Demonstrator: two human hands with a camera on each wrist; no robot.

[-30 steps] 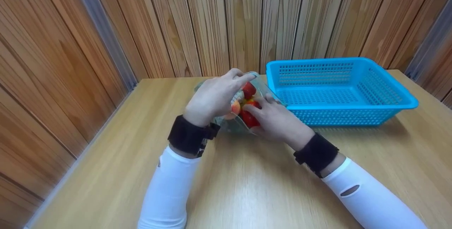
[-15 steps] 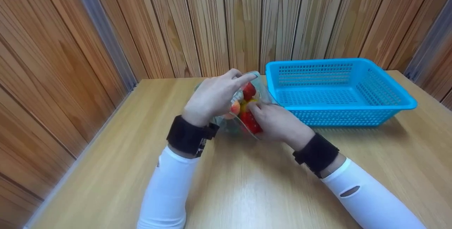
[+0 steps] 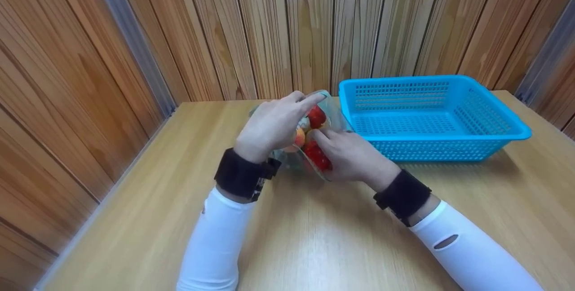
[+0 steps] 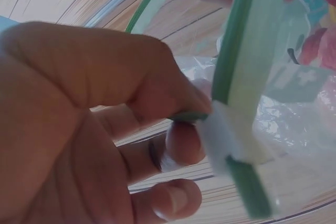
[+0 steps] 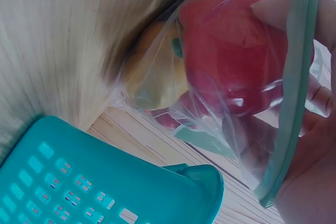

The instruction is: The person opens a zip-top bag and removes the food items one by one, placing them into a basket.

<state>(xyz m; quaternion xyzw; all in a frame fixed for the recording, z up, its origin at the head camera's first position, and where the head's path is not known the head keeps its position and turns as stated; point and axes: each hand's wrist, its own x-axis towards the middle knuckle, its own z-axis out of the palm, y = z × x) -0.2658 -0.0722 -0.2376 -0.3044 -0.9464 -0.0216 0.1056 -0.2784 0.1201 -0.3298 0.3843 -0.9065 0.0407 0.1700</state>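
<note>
A clear zip bag (image 3: 333, 110) with a green zip strip stands open between the hands. Beside its white slider (image 4: 228, 137), my left hand (image 3: 272, 125) pinches the bag's edge between thumb and fingers. My right hand (image 3: 352, 152) reaches into the mouth of the bag. Its thumb and curled fingers lie on either side of a glossy red fruit (image 5: 236, 51); some fingertips are hidden. Also inside are a yellow fruit (image 5: 152, 72) with a green stem, a peach-coloured fruit (image 3: 300, 137) and a second red fruit (image 3: 316, 116) at the far side.
A blue perforated plastic basket (image 3: 431, 138) stands right of the bag on the wooden table (image 3: 314, 237), near the back. Wood-plank walls (image 3: 269, 26) rise behind and on the left. Black bands (image 3: 402, 196) wrap both wrists.
My right hand has drawn its thumb and fingers in among the fruits, covering the yellow one that showed before. The near red fruit has shifted slightly towards me. My left hand stays at the bag.
</note>
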